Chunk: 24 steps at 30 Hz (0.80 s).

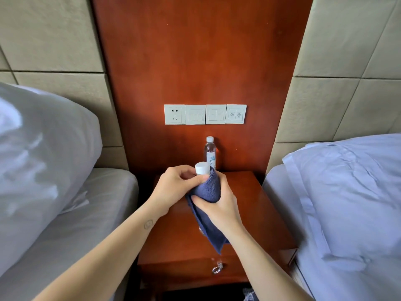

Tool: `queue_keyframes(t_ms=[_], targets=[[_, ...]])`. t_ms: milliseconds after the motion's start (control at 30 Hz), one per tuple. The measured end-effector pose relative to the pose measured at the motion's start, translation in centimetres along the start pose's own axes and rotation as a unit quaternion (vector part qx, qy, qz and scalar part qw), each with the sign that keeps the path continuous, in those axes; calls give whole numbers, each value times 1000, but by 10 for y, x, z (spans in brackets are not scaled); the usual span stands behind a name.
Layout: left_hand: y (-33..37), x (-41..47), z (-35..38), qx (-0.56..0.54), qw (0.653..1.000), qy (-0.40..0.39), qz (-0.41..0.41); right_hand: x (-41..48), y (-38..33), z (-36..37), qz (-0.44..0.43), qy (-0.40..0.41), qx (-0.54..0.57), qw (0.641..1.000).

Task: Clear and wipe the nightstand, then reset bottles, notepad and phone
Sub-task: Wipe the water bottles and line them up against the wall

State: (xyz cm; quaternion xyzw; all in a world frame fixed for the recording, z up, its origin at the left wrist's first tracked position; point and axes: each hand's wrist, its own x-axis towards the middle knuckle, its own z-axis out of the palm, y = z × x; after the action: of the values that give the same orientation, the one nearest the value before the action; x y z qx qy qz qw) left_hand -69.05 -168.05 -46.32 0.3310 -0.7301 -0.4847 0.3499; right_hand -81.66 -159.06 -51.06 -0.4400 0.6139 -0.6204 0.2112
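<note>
Above the middle of the nightstand (260,213), a bottle (201,168) with a white cap is held upright in the air by both hands, most of its body hidden under a dark blue cloth (208,189). The left hand (173,187) has its fingers and thumb curled round the neck just below the cap. The right hand (221,207) grips the cloth wrapped round the bottle's body, thumb across the front, and a loose tail of the cloth hangs down past the wrist toward the nightstand's front edge. Behind the hands, a second bottle (210,153) stands upright at the back of the nightstand, close to the reddish wood panel (195,61). Higher on that panel sits a row of white plates: a socket (174,114) at the left and switches (216,114) beside it. Below the top, the drawer (184,272) shows a small metal key (217,268) in its front. A white pillow (43,148) lies on the grey mattress (86,213) at the left, and a bed (347,192) with pale sheets fills the right.
</note>
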Motion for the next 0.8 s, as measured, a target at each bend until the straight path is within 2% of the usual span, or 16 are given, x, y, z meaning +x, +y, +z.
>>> queue_keyframes(t_ms=[33,67,100,133,167,200,333,367,533,633,700,800], targets=[[-3,-3,-1,-63,998,-4,-17,-7,-11,6,-9,-6,-55,998],[-6,-6,-1,-118,992,-4,-33,3,-1,7,1,27,-1,1000],[-10,-9,-2,-133,991,0,-31,5,-12,9,53,38,26,998],[-17,-11,-4,-102,995,6,-20,12,-5,12,55,59,61,995],[-25,-14,-4,-55,998,2,-15,13,-13,11,95,60,84,990],[-33,-17,-5,-16,999,-18,-22,20,-10,9,90,61,109,988],[-47,-32,-3,5,978,-187,-93,34,-27,13,89,53,150,983],[-48,-35,2,20,977,-195,-86,33,-33,15,106,53,172,978],[-46,-43,20,101,994,-37,-21,29,-43,26,130,79,202,968],[-50,-46,20,201,979,38,-2,32,-52,22,178,111,233,950],[-52,-48,21,245,968,54,1,33,-58,21,205,117,251,939],[-50,-49,22,246,968,34,-14,36,-59,18,199,124,236,943]])
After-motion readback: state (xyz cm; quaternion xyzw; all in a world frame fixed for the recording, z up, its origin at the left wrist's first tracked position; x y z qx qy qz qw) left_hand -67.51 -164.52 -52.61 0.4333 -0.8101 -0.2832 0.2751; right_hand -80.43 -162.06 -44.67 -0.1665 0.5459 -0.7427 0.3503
